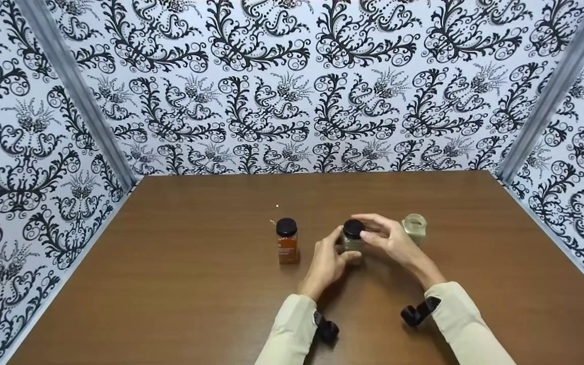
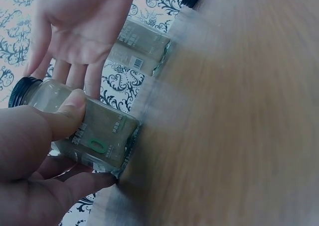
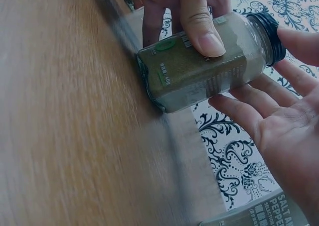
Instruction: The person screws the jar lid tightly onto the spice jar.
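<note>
My left hand (image 1: 326,261) grips a square glass spice jar (image 2: 99,129) of olive-brown powder, thumb across its front and fingers behind. The jar stands upright in the head view, its base at the tabletop. A black ribbed lid (image 3: 269,39) sits on its neck. Around this lid my right hand (image 1: 391,241) holds its thumb on one side and index finger on the other; its remaining fingers extend behind the jar. Just beyond the right hand stands a second, similar jar (image 1: 415,230) with pale contents and its glass mouth uncovered. Its label reads "salt and pepper" in part.
To the left of my hands a black-capped jar of orange-red spice (image 1: 287,248) stands upright on the brown wooden table (image 1: 195,284). Patterned black-and-white panels (image 1: 282,101) enclose the table's back and sides. Black camera mounts (image 1: 413,314) sit at both wrists.
</note>
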Demonstrator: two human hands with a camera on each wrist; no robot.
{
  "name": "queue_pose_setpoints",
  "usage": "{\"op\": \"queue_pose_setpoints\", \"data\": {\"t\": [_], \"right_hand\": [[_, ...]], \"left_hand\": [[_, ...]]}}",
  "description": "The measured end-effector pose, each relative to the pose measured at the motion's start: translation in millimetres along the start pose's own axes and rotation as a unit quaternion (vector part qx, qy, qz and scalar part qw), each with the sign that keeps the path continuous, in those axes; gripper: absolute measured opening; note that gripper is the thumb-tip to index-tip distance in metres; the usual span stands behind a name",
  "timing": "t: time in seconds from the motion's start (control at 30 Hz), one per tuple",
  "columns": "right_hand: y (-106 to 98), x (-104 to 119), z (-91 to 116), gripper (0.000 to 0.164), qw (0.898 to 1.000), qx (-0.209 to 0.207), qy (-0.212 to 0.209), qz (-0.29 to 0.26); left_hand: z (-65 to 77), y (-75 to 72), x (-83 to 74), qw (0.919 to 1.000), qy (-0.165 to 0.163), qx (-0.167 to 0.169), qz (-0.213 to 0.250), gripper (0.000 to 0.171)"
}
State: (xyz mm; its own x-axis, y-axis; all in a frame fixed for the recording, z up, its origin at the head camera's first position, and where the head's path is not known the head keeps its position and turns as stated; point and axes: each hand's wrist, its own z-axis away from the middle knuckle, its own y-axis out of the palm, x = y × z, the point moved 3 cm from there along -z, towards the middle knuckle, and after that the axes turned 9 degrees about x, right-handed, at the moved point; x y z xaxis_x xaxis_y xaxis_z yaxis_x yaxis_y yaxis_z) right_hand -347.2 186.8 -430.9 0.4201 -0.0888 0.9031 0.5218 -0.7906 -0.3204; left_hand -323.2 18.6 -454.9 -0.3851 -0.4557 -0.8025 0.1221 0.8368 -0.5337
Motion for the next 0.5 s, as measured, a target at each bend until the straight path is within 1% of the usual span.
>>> {"op": "queue_pose_setpoints", "data": {"t": [0.17, 0.27, 0.37, 0.5], "right_hand": [[-1.0, 0.2, -0.1, 0.045, 1.0, -0.005, 0.01, -0.012], [-1.4, -0.3, 0.2, 0.049, 1.0, -0.001, 0.012, -0.017], [-1.4, -0.4, 0.1, 0.05, 1.0, 0.002, 0.004, -0.002], [-1.2, -0.2, -0.1, 0.044, 1.0, -0.005, -0.004, 0.019]], "left_hand": [[-1.0, 0.0, -0.3, 1.0, -0.001, 0.003, 0.008, 0.05], [-1.1, 0.0, 0.1, 1.0, -0.001, -0.001, 0.006, 0.055], [-0.8, 0.1, 0.9, 1.0, -0.006, -0.004, 0.006, 0.059], [-0.7, 0.4, 1.1, 0.9999, -0.009, -0.003, 0.007, 0.057]]}}
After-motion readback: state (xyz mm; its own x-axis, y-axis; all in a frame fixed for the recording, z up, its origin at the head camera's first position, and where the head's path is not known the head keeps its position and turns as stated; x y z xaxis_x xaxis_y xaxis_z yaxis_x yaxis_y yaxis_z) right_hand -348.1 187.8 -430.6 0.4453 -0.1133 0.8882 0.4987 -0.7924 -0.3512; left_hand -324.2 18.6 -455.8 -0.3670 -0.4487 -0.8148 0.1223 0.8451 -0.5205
